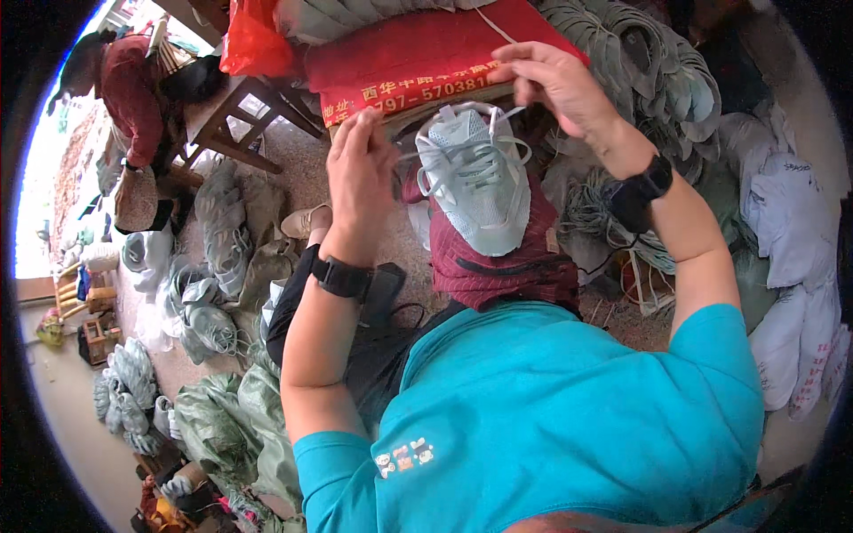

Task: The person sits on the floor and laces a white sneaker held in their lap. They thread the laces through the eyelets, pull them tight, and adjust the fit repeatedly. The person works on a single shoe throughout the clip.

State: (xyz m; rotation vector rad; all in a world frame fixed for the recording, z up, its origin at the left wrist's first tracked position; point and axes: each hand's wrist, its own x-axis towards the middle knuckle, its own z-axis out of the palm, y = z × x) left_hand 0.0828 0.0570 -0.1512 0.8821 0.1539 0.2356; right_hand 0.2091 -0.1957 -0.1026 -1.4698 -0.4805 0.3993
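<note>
A pale grey-green shoe upper (480, 191) rests toe toward me on a maroon cloth (498, 266) over my lap. Thin pale shoelaces (475, 160) cross its front and loop out at both sides. To the left of the upper, my left hand (360, 169) is raised with its fingers together, somewhat blurred; a lace runs to it from the shoe. Higher up and to the right, my right hand (555, 84) pinches a lace between thumb and fingers, its pale end sticking out beyond the fingertips.
A red printed cloth (426, 67) covers the bench ahead, with stacked grey uppers (635, 62) to its right. White sacks (791, 222) lie far right. Bundled uppers (222, 231) and green sacks (213, 417) fill the left floor. Another person (133, 89) bends near a wooden stool (240, 120).
</note>
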